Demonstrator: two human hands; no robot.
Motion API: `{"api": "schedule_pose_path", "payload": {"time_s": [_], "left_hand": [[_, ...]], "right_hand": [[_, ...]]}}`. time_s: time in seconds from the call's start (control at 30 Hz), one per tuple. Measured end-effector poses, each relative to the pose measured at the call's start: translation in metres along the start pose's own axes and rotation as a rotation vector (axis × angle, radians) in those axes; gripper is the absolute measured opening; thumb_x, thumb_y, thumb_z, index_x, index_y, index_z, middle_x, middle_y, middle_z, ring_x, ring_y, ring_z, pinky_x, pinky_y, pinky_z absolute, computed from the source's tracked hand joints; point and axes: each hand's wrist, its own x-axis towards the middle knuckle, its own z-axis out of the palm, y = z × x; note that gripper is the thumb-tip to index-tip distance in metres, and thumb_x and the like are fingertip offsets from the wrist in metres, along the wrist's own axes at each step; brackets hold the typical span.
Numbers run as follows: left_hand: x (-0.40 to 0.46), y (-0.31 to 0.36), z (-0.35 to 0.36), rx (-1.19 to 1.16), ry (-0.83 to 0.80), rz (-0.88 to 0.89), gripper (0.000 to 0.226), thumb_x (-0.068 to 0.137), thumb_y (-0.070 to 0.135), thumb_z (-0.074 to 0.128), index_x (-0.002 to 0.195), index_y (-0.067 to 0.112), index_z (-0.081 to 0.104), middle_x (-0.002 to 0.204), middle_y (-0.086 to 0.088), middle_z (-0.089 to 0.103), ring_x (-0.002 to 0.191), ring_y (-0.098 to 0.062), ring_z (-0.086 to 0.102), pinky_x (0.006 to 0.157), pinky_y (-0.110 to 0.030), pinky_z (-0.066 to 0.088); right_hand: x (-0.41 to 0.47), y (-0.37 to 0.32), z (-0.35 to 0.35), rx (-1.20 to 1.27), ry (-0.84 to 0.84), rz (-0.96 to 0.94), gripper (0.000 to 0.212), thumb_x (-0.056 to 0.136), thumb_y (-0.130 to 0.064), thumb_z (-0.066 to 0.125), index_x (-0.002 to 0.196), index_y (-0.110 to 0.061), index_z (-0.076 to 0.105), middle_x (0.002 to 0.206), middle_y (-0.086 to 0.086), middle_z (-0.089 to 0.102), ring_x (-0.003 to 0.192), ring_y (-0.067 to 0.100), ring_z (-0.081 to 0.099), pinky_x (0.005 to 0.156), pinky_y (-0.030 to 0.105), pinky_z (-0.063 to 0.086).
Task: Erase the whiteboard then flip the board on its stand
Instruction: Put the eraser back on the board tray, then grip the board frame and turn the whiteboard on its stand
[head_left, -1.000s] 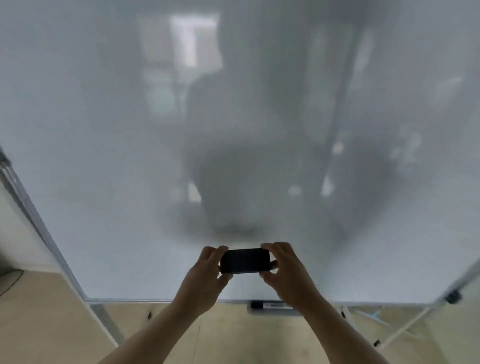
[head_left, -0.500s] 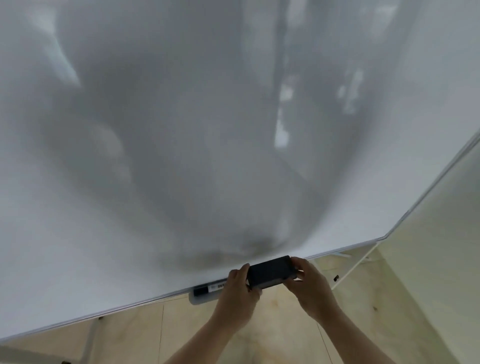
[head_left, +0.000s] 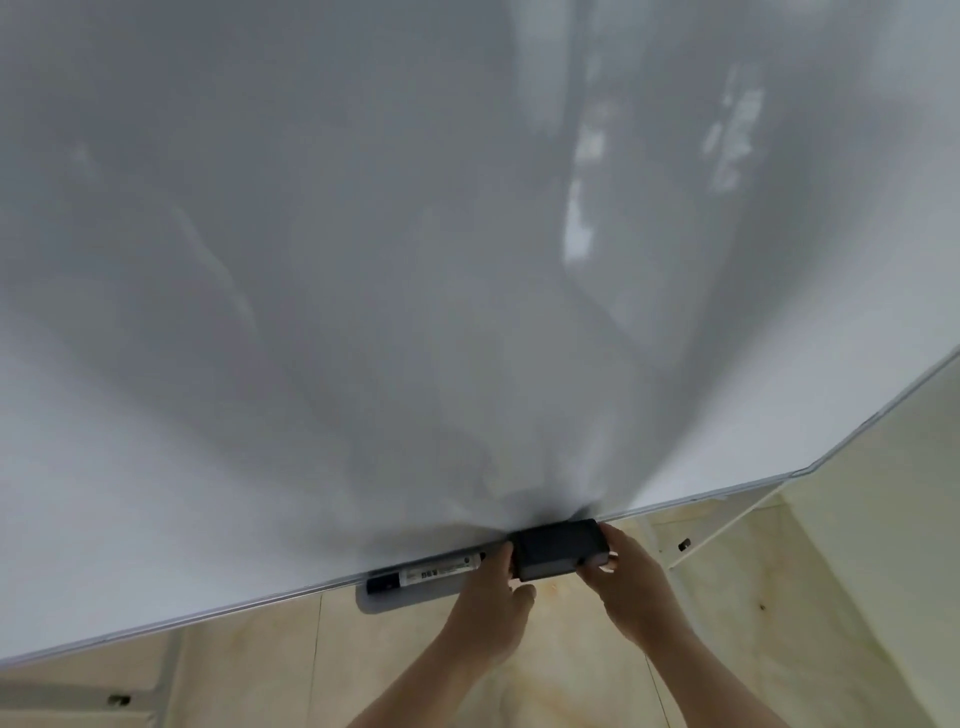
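A large whiteboard (head_left: 363, 260) fills most of the view, its surface blank with only dim reflections. Its metal bottom edge slants up to the right. A black eraser (head_left: 558, 548) sits at that bottom edge, over the small tray. My left hand (head_left: 496, 597) grips the eraser's left end and my right hand (head_left: 631, 582) grips its right end. A black-capped marker (head_left: 423, 571) lies on the tray (head_left: 395, 600) just left of my left hand.
The board's white stand leg (head_left: 722, 530) runs down at the right behind the board's lower right corner. A pale wall stands close on the right. Light tiled floor (head_left: 571, 675) lies below, with another stand leg at the lower left.
Both hands have carried the eraser down from the board face to the bottom edge beside the marker tray. My view has swung right and closer to the board.
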Motion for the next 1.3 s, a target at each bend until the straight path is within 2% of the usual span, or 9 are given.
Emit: {"api": "schedule_pose_path", "payload": {"time_s": [0.1,0.2,0.43,0.7,0.83,1.0,1.13,1.2,1.3], "left_hand": [[-0.011,-0.006,-0.012,-0.002,-0.006,-0.003,0.051,0.084,0.031,0.054,0.134,0.031,0.041,0.131,0.005,0.054,0.118,-0.012,0.053,0.1,-0.034,0.042],[-0.033,-0.009,-0.047,0.02,0.032,-0.042,0.057,0.088,0.036,0.052,0.141,0.025,0.035,0.144,0.001,0.044,0.127,-0.016,0.047,0.106,-0.036,0.039],[-0.122,-0.013,-0.181,0.06,0.325,-0.068,0.054,0.093,0.031,0.055,0.144,0.022,0.04,0.146,0.001,0.047,0.13,-0.016,0.047,0.109,-0.032,0.036],[-0.273,-0.014,-0.362,0.014,0.811,0.079,0.025,0.092,0.024,0.06,0.115,0.028,0.066,0.111,0.001,0.07,0.096,-0.013,0.065,0.089,-0.025,0.046],[-0.361,-0.007,-0.452,-0.037,1.061,0.152,0.025,0.092,0.023,0.059,0.116,0.022,0.066,0.111,0.001,0.069,0.093,-0.011,0.061,0.085,-0.024,0.043],[-0.436,0.005,-0.536,-0.136,1.151,0.211,0.035,0.091,0.028,0.059,0.126,0.023,0.059,0.125,-0.001,0.062,0.11,-0.02,0.059,0.085,-0.029,0.044],[-0.464,0.008,-0.584,-0.131,1.235,0.266,0.033,0.092,0.031,0.059,0.124,0.024,0.056,0.117,0.004,0.056,0.102,-0.015,0.052,0.065,-0.02,0.042],[-0.465,0.007,-0.605,-0.135,1.244,0.285,0.03,0.093,0.031,0.057,0.122,0.025,0.054,0.111,0.006,0.054,0.1,-0.013,0.046,0.071,-0.023,0.041],[-0.46,0.008,-0.635,-0.248,1.221,0.262,0.057,0.094,0.04,0.055,0.145,0.022,0.036,0.114,0.011,0.05,0.11,-0.012,0.045,0.092,-0.031,0.034]], "right_hand": [[-0.009,-0.004,-0.001,-0.046,0.034,0.027,0.073,0.078,-0.027,0.075,0.141,-0.02,0.039,0.131,0.002,0.051,0.122,0.023,0.051,0.098,0.034,0.043],[-0.028,-0.021,-0.006,-0.224,0.186,-0.027,0.082,0.075,-0.035,0.075,0.144,-0.016,0.035,0.146,0.01,0.039,0.132,0.031,0.039,0.107,0.044,0.035],[-0.087,-0.14,0.012,-0.358,0.196,-0.399,0.063,0.082,-0.048,0.062,0.137,-0.026,0.042,0.132,-0.003,0.053,0.118,0.019,0.049,0.093,0.038,0.047],[-0.178,-0.343,0.083,-0.325,0.198,-0.926,0.052,0.084,-0.055,0.042,0.122,-0.022,0.054,0.117,-0.005,0.062,0.107,0.016,0.059,0.082,0.032,0.051],[-0.238,-0.438,0.134,-0.272,0.113,-1.073,0.044,0.088,-0.045,0.055,0.126,-0.024,0.051,0.114,-0.003,0.061,0.102,0.014,0.062,0.081,0.032,0.052],[-0.308,-0.536,0.192,-0.224,-0.058,-1.168,0.041,0.091,-0.044,0.051,0.127,-0.024,0.049,0.114,-0.003,0.063,0.101,0.015,0.062,0.084,0.029,0.048],[-0.348,-0.592,0.234,-0.241,-0.227,-1.106,0.037,0.092,-0.045,0.046,0.119,-0.021,0.055,0.106,0.005,0.07,0.1,0.026,0.063,0.082,0.033,0.048],[-0.358,-0.61,0.254,-0.249,-0.315,-1.057,0.034,0.092,-0.045,0.045,0.107,-0.017,0.059,0.101,0.009,0.068,0.093,0.03,0.063,0.077,0.035,0.049],[-0.36,-0.63,0.288,-0.372,-0.368,-1.044,0.035,0.094,-0.042,0.041,0.087,-0.011,0.057,0.093,0.013,0.065,0.088,0.033,0.062,0.07,0.034,0.047]]}}
